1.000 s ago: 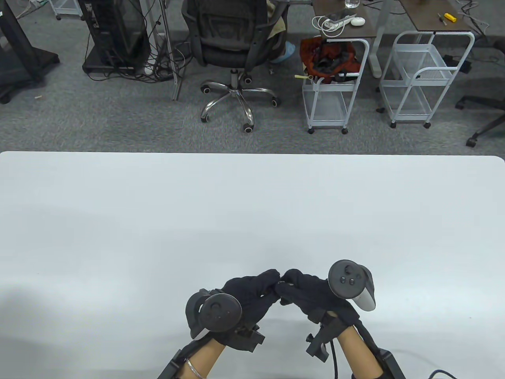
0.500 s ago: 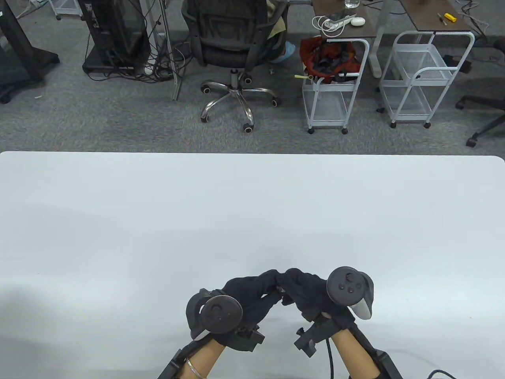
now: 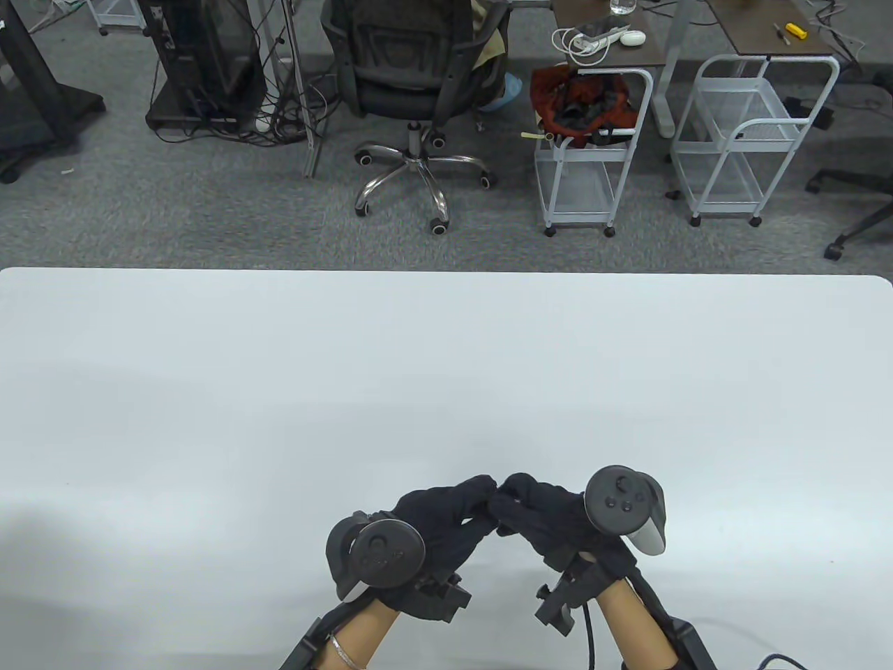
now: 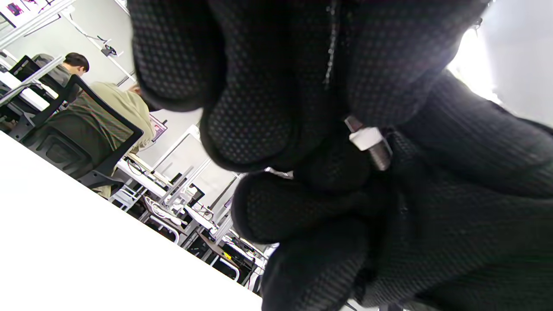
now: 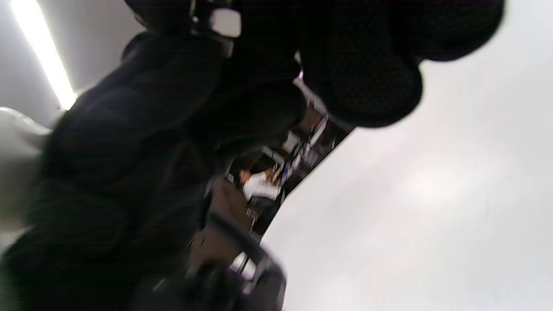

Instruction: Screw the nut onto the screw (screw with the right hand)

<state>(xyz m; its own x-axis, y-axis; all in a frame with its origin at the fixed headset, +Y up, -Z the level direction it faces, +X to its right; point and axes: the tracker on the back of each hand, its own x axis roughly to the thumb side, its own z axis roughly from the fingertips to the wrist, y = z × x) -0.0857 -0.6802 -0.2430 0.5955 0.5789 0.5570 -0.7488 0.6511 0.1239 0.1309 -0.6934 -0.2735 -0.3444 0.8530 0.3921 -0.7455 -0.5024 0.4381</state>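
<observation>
My left hand [image 3: 480,493] and right hand [image 3: 508,491] meet fingertip to fingertip just above the white table [image 3: 446,363], near its front edge. In the left wrist view my left hand [image 4: 341,116] pinches the pale hex head of a small metal screw [image 4: 365,138]. Its threaded shaft [image 4: 381,156] runs into the fingers of my right hand [image 4: 453,172], which close around it. The nut is hidden inside that grip. In the right wrist view, which is blurred, my right hand [image 5: 259,43] closes round a pale metal piece [image 5: 224,21]. In the table view the gloves hide both parts.
The table's far edge [image 3: 446,271] runs across the middle of the table view. Beyond it on the floor stand an office chair [image 3: 418,84] and two white wire carts [image 3: 593,153].
My right wrist has swung a little to the left and back, twisting at the fingertips. My left hand has stayed where it was, and both hands kept their grip.
</observation>
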